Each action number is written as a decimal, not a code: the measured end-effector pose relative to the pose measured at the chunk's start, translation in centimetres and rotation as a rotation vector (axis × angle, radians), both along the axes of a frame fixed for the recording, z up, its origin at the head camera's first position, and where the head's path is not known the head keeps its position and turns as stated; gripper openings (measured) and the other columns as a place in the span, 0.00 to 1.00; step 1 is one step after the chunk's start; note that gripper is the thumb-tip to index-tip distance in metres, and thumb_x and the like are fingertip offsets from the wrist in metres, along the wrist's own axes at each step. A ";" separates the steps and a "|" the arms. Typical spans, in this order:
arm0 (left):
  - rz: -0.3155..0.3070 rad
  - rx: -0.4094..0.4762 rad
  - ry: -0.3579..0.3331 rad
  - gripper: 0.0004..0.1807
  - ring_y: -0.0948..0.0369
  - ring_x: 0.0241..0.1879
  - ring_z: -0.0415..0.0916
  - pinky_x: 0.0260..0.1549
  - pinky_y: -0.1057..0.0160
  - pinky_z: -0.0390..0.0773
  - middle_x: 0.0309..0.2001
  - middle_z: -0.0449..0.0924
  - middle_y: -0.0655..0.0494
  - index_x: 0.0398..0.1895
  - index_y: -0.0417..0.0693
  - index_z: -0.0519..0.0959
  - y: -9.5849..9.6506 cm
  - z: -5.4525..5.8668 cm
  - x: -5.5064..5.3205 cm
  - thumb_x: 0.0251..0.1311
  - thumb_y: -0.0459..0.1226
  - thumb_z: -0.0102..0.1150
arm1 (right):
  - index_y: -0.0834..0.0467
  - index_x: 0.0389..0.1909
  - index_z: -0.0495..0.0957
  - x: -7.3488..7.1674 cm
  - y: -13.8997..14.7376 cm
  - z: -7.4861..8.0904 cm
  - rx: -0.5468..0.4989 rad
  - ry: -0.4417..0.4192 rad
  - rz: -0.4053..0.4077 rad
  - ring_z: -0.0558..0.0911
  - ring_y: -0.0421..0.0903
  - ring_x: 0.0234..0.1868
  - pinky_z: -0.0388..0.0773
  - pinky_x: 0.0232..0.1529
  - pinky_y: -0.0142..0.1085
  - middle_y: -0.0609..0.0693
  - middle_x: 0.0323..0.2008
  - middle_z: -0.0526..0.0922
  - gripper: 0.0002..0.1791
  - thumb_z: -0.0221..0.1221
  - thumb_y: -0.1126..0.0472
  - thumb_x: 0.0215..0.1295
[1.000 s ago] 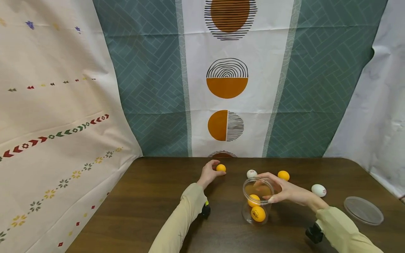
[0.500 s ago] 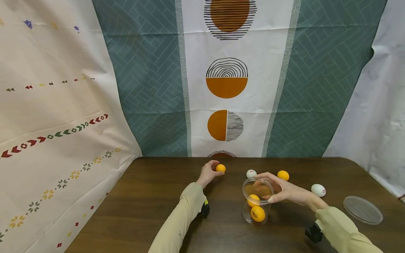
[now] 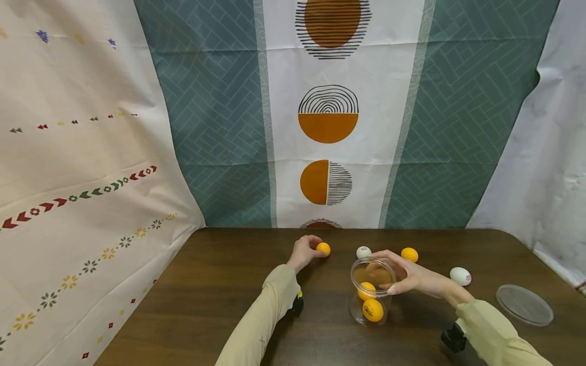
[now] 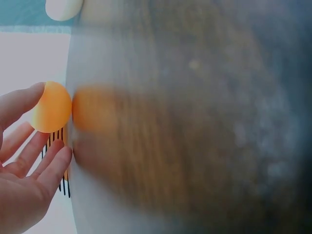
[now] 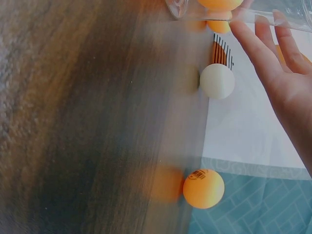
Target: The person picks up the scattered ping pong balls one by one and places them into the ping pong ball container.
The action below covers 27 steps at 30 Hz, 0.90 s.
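My left hand [image 3: 303, 252] pinches an orange ping-pong ball [image 3: 323, 249] near the table's far edge. In the left wrist view the thumb and fingertips are on this ball [image 4: 51, 107], which sits low at the tabletop. My right hand [image 3: 414, 278] grips a clear plastic jar [image 3: 351, 311] near its open rim, thumb in front and fingers behind. The jar stands on the table, with two orange balls [image 3: 373, 310] inside. The right wrist view catches only the jar's lower side [image 5: 297, 19] and the curled fingers.
Behind the jar is a white ball [image 3: 363, 252], with an orange ball [image 3: 409, 254] beyond the right hand. Another white ball [image 3: 460, 276] lies by the right wrist. A clear round lid [image 3: 525, 305] rests at the right of the brown table [image 3: 206, 295]. Patterned cloths hang behind.
My left hand has shifted slightly right and nearer to me, together with the orange ball. The right hand and jar have stayed in place.
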<state>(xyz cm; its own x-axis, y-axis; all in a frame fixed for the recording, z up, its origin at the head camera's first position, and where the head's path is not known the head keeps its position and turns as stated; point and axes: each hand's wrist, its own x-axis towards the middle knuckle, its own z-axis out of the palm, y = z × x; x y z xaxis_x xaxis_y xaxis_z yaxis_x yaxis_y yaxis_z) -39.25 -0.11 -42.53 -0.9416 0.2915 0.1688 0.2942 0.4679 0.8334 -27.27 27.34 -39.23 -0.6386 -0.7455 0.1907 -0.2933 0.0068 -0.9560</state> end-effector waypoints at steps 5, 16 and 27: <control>-0.021 -0.053 0.038 0.16 0.57 0.34 0.70 0.38 0.61 0.72 0.35 0.72 0.53 0.39 0.39 0.78 0.4 -0.1 0.0 0.44 0.32 0.69 | 0.60 0.65 0.50 0.0 0.0 0.0 0.000 -0.004 0.004 0.56 0.61 0.60 0.66 0.49 0.53 0.71 0.61 0.51 0.36 0.54 0.70 0.58; -0.021 -0.065 0.022 0.16 0.58 0.33 0.69 0.38 0.61 0.72 0.33 0.74 0.55 0.39 0.41 0.78 0.2 0.0 0.1 0.45 0.33 0.69 | 0.60 0.65 0.50 0.0 0.0 -0.1 0.011 0.016 -0.003 0.57 0.59 0.61 0.66 0.49 0.54 0.68 0.61 0.52 0.36 0.54 0.69 0.57; -0.024 -0.022 0.011 0.16 0.58 0.33 0.71 0.38 0.61 0.73 0.33 0.76 0.55 0.39 0.41 0.79 -0.4 0.1 0.3 0.44 0.33 0.69 | 0.59 0.65 0.51 0.0 0.2 -0.1 0.040 0.047 -0.026 0.58 0.57 0.60 0.62 0.52 0.52 0.66 0.61 0.55 0.35 0.54 0.69 0.57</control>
